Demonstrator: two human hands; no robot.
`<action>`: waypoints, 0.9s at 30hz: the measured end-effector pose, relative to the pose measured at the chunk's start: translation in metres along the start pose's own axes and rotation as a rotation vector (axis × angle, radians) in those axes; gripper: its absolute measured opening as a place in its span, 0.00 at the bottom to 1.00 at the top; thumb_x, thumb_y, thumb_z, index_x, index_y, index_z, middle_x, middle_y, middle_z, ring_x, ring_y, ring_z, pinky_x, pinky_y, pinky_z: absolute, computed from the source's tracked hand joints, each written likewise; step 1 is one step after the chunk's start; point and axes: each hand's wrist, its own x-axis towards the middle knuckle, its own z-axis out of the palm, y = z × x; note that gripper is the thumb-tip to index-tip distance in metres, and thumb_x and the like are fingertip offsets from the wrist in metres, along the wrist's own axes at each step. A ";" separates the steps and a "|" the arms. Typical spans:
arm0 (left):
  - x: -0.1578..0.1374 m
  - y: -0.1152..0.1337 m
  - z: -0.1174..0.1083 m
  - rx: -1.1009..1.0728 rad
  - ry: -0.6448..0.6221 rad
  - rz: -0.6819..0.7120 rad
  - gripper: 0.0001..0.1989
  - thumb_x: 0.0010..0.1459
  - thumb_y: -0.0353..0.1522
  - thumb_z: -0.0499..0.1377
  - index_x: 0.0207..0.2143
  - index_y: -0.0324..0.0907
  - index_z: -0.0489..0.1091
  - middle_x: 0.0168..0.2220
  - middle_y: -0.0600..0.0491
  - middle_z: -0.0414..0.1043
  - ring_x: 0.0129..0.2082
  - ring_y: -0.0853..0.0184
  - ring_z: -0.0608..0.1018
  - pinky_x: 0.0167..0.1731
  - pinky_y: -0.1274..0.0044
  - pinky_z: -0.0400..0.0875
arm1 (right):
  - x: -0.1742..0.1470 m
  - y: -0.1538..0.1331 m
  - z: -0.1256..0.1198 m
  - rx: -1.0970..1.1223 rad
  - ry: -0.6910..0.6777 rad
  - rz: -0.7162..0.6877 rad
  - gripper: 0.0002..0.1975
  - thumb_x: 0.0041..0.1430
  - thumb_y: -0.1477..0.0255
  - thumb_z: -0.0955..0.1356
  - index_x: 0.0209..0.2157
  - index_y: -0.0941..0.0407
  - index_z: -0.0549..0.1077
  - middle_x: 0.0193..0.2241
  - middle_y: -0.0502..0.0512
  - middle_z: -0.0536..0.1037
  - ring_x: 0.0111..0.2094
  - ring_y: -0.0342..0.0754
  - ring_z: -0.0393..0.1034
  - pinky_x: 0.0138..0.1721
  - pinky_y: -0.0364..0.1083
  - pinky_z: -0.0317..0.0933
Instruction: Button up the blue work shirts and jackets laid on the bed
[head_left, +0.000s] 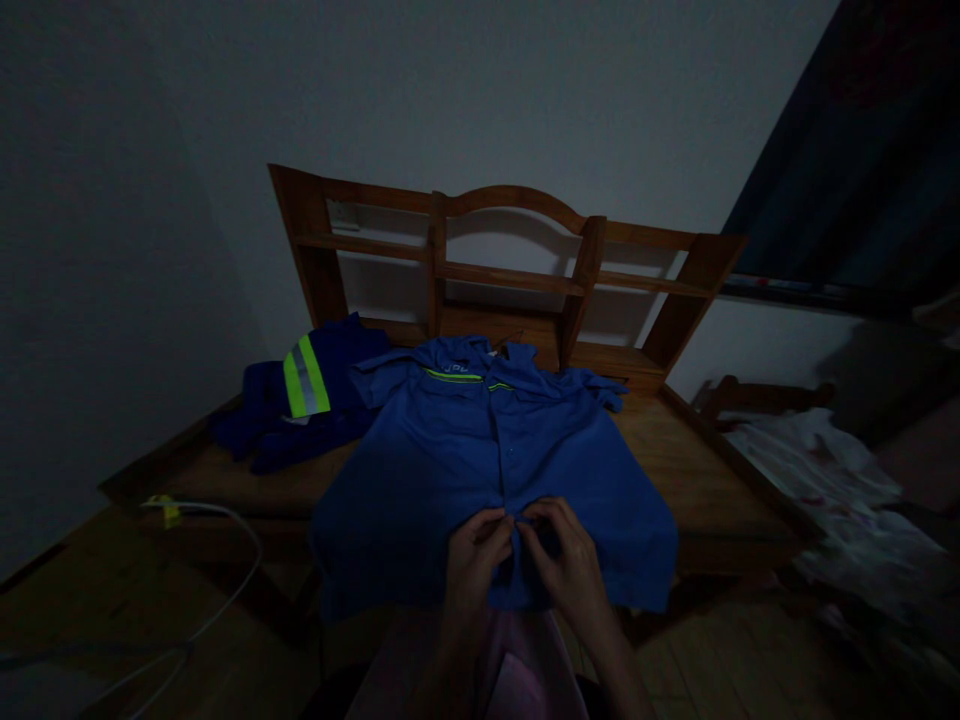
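Observation:
A blue short-sleeved work shirt with yellow-green piping lies spread on a wooden desk, its collar toward the shelf and its lower edge hanging over the front. My left hand pinches the shirt's front opening near the bottom. Close beside it, my right hand grips the other side of the same opening, thumb and fingertips together. The fingertips of both hands nearly meet at the placket; whether a button is between them is too dark to tell. One button shows higher up the front.
On the desk's left lies a folded dark blue garment with a reflective band. The wooden desk has a shelf rack at its back. A white cable hangs at the left. White cloth is heaped on the right beyond the desk.

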 end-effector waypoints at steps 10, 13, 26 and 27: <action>-0.005 0.005 0.010 0.302 0.062 0.304 0.08 0.50 0.34 0.61 0.30 0.38 0.69 0.29 0.52 0.74 0.33 0.67 0.76 0.35 0.79 0.69 | 0.006 0.002 -0.005 0.024 -0.057 0.110 0.05 0.61 0.70 0.64 0.34 0.55 0.69 0.32 0.51 0.72 0.35 0.45 0.67 0.38 0.43 0.60; -0.009 0.005 0.014 0.387 0.079 0.370 0.07 0.52 0.34 0.59 0.32 0.40 0.68 0.29 0.53 0.74 0.33 0.67 0.77 0.35 0.78 0.70 | 0.009 0.007 -0.006 0.058 -0.076 0.162 0.05 0.60 0.69 0.65 0.33 0.55 0.69 0.31 0.50 0.72 0.34 0.45 0.68 0.36 0.42 0.60; -0.009 0.011 0.010 0.403 0.006 0.306 0.08 0.52 0.34 0.59 0.34 0.40 0.68 0.32 0.52 0.75 0.35 0.67 0.77 0.35 0.79 0.70 | 0.006 0.011 -0.001 0.068 -0.088 0.088 0.03 0.60 0.73 0.63 0.34 0.55 0.68 0.32 0.51 0.70 0.35 0.44 0.66 0.37 0.42 0.59; -0.008 0.012 0.008 0.372 -0.006 0.279 0.09 0.52 0.35 0.59 0.34 0.40 0.68 0.31 0.52 0.75 0.34 0.67 0.77 0.34 0.80 0.69 | 0.005 0.010 -0.001 0.056 -0.087 0.075 0.03 0.61 0.73 0.63 0.34 0.55 0.68 0.32 0.50 0.70 0.35 0.44 0.66 0.37 0.42 0.59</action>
